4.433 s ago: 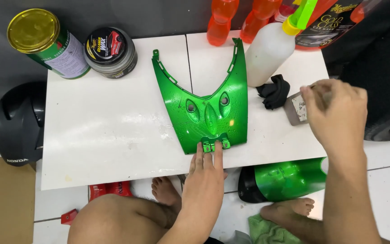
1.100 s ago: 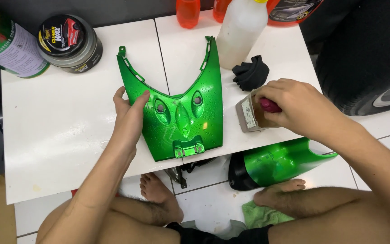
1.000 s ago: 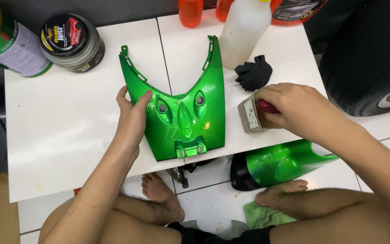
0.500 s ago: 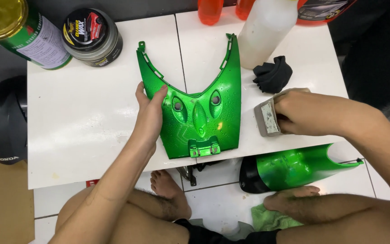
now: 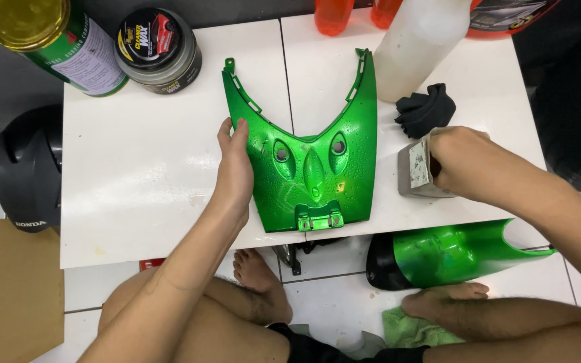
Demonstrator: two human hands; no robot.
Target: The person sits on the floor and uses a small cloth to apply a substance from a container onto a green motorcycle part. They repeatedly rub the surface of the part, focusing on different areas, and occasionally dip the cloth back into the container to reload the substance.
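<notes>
The right hand point(image 5: 462, 161) covers the back of the grey block point(image 5: 417, 171), so how the fingers hold it cannot be seen. The top edge cuts off the white bottle point(image 5: 417, 40) and the orange bottles point(image 5: 334, 13). The yellow lid of the can point(image 5: 55, 40) is cut too. The desk point(image 5: 142, 188) hides the dark metal thing point(image 5: 290, 252) under it. The helmet point(image 5: 28, 175) is partly behind the desk. The legs hide part of the green cloth point(image 5: 408, 329).

White surface point(image 5: 142, 188) carries the green panel point(image 5: 317, 168) mid-frame, wax tin point(image 5: 159, 40) and can point(image 5: 55, 37) upper left, black cloth point(image 5: 426, 107) right.
</notes>
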